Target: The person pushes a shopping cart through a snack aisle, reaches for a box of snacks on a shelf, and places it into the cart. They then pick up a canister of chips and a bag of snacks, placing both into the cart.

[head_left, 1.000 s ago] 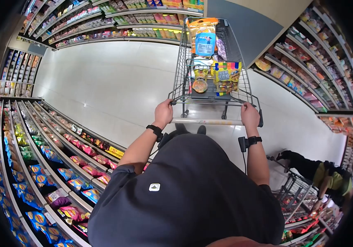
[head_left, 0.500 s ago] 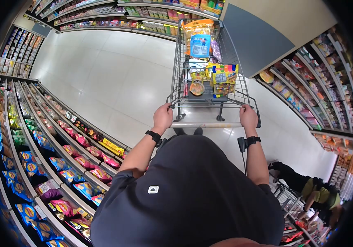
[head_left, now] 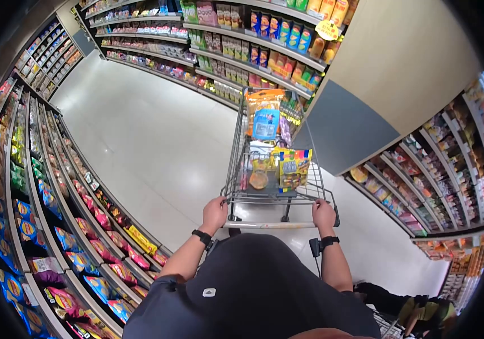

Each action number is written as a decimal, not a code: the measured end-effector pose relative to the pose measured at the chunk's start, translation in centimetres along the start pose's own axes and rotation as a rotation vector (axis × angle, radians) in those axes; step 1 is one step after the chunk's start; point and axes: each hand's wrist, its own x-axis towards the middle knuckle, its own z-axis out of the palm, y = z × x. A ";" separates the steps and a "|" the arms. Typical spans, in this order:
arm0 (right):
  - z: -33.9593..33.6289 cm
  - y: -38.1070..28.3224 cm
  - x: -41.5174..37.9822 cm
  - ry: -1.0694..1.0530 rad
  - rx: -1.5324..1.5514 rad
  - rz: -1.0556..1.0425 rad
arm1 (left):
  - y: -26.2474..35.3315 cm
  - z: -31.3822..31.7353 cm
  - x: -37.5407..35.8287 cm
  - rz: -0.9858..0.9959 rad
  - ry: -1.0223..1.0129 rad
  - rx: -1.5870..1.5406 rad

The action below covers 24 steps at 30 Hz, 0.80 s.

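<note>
My left hand [head_left: 215, 213] is closed around the left end of a shopping cart's handle area, and my right hand [head_left: 324, 214] is closed at the right end. Between them runs the cart's pale handle bar [head_left: 270, 225]. Inside the wire shopping cart [head_left: 233, 164] lies an orange bag [head_left: 264, 98] with a blue package [head_left: 266, 124] against it. Nearer to me are a colourful yellow bag [head_left: 294, 164] and a small tub with a round lid [head_left: 258, 179]. A purple packet [head_left: 285, 129] shows at the basket's right side.
Shelves of bagged chips [head_left: 86, 260] line my left. Ahead stand shelves with canister snacks [head_left: 281, 31], beside a beige and grey panel [head_left: 355, 124]. More stocked shelves [head_left: 423, 169] are on the right. Another person [head_left: 423, 311] bends at lower right. Pale floor [head_left: 140, 124] stretches ahead left.
The view has tilted up, so the cart and both hands sit lower in the picture and more of the far shelves shows. Both hands keep their grip on the cart.
</note>
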 end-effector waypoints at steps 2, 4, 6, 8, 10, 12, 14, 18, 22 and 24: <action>-0.1 0.3 0.4 -0.004 0.010 -0.004 | 0.1 0.3 -0.3 -0.017 -0.009 0.003; -0.1 -0.6 1.1 -0.003 -0.006 -0.027 | -0.1 0.0 0.4 0.005 0.021 -0.001; 0.6 -1.0 2.4 0.009 -0.023 -0.045 | 0.0 -0.2 0.7 -0.062 0.014 0.005; 0.7 0.4 2.9 0.016 -0.030 -0.055 | 0.8 0.6 -0.1 -0.057 0.023 0.012; 0.6 -0.8 4.0 -0.009 -0.024 -0.089 | 0.5 0.2 0.8 -0.053 0.034 0.015; 0.4 -1.4 4.6 0.007 -0.034 -0.098 | 0.5 0.6 1.1 -0.061 0.078 0.019; 0.0 -2.5 5.6 0.009 -0.044 -0.140 | 0.3 0.7 1.5 -0.063 0.093 0.025; 0.0 -2.7 7.8 0.004 -0.048 -0.205 | 0.4 1.3 2.1 -0.086 0.151 -0.005; -0.9 -3.4 10.0 -0.025 -0.023 -0.248 | 1.1 2.1 2.0 -0.084 0.227 -0.036; -0.7 -5.6 12.2 -0.025 -0.022 -0.261 | 0.7 1.3 3.6 -0.116 0.238 -0.075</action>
